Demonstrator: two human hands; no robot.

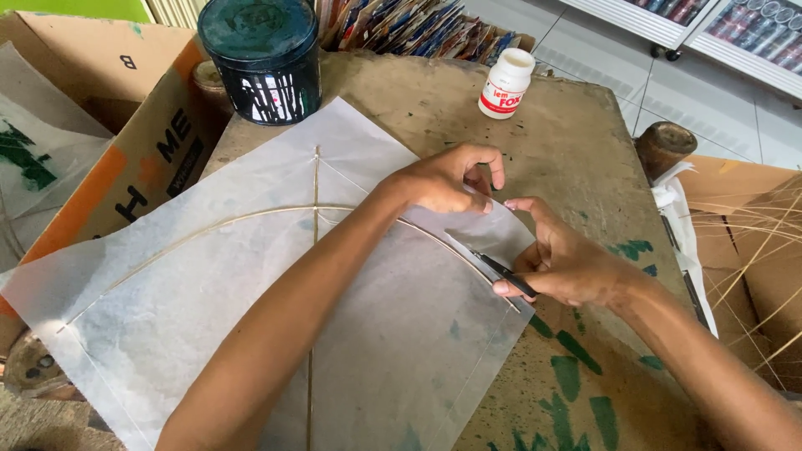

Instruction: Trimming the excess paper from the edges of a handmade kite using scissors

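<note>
A sheet of thin, translucent white paper point(251, 317) lies flat across the near left half of the worktop point(576, 150), turned so one corner points far toward a dark lidded tub point(263, 58). Two slender pale sticks rest on it: a straight spine point(314, 250) running near to far, and a bowed stick point(251, 215) arching from the left corner to the right one. The worktop's green paint blotches show faintly through the paper.

The left hand point(447, 179) presses down on the sheet near its right edge, fingers curled, thumb and forefinger pinched on the paper beside the bowed stick. The right hand point(568, 263) is closed around a thin dark tool point(505, 271) whose tip meets the paper at the bowed stick's right end; whether it is a blade or a pen cannot be told, as the fingers cover most of it.

The sheet's near corner runs out of view at the bottom, and the left forearm hides part of the spine. A small white bottle point(505, 82) stands at the far edge, well apart.
</note>
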